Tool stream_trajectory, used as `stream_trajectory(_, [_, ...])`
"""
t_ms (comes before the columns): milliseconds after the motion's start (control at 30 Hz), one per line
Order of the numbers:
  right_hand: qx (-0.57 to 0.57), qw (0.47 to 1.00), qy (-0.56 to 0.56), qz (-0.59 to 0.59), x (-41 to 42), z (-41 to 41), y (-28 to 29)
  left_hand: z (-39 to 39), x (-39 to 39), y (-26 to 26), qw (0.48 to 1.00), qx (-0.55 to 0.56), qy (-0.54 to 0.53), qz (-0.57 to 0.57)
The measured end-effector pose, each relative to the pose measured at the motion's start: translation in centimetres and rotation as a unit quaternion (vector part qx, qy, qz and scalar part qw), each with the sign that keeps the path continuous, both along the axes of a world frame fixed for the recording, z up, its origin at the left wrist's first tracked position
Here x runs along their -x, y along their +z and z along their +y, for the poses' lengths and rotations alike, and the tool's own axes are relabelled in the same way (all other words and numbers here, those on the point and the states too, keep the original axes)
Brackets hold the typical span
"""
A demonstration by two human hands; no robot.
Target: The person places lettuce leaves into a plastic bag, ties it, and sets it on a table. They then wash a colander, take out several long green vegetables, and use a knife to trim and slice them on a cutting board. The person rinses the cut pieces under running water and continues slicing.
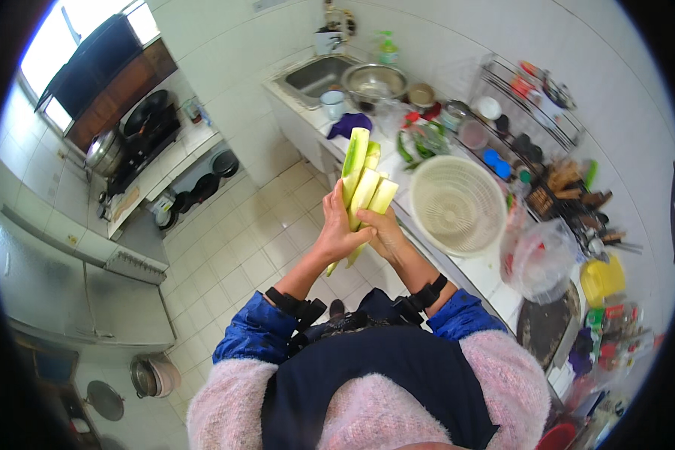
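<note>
Several peeled pale-green vegetable stalks [364, 185] are bunched upright in both my hands, in front of my body and over the floor. My left hand [339, 216] wraps the bunch from the left side. On the right side, my right hand [383, 226] grips the same stalks, its thumb across them. Thin lower ends of the stalks stick out below my hands. To the right of the bunch, a white plastic colander [457, 206] sits on the tiled counter [391, 160], with nothing seen inside it. Green peppers [422, 143] lie behind the colander.
A steel sink [320, 79] and a metal basin [374, 81] are at the counter's far end. Along its right lie a clear plastic bag [543, 260], a round chopping board [548, 323] and a utensil holder [540, 199]. A gas stove [146, 149] stands at left, a fridge [90, 281] nearer.
</note>
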State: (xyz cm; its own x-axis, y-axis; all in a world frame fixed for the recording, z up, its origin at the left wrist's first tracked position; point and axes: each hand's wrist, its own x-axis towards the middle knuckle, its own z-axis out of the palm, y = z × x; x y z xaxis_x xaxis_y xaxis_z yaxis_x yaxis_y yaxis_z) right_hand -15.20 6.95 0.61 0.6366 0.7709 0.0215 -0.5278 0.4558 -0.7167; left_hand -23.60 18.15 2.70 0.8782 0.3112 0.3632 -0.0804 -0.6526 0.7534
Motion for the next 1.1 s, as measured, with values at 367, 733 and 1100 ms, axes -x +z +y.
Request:
stream_trajectory(367, [-0.080,0.976,0.152,0.133,-5.8,24.9,-0.8,24.1,-3.2,-0.7,0.976,0.137,0.158,-0.065])
stream_trajectory(733, [-0.112,0.952,0.211,0.193,-19.6,44.0,-2.8,42.1,-10.7,1.8,0.954,0.296,0.021,0.027])
stream_trajectory(1100, [0.054,0.996,0.045,0.046,-28.5,61.1,-0.5,61.0,-26.7,-1.4,0.976,0.180,-0.080,0.098])
